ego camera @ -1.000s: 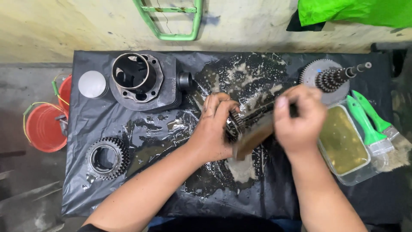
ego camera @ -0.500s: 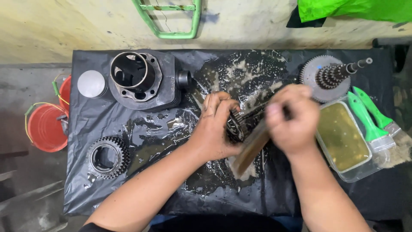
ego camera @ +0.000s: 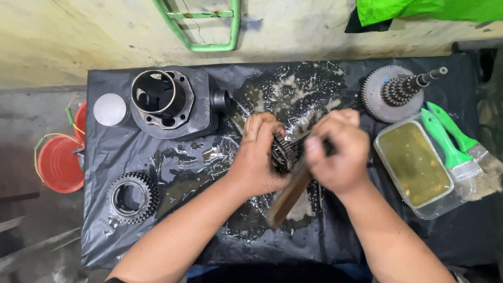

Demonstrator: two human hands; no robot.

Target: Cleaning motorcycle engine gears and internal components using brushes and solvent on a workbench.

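Head view: over the black plastic sheet [ego camera: 131,236], just left of the clear tub of yellowish liquid [ego camera: 414,167], the left hand [ego camera: 257,157] is curled tight around a small toothed gear [ego camera: 283,152]. The right hand [ego camera: 338,152] is clenched on a wooden-handled brush [ego camera: 288,196] laid against the teeth. Scrubbing likely goes best with short strokes and the gear gripped firmly, turned bit by bit.

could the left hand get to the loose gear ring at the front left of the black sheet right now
Probably yes for the path, but not freely: the gear ring lies alone on the black sheet with nothing between it and the left hand. That hand is gripping a small gear, which it would have to put down first.
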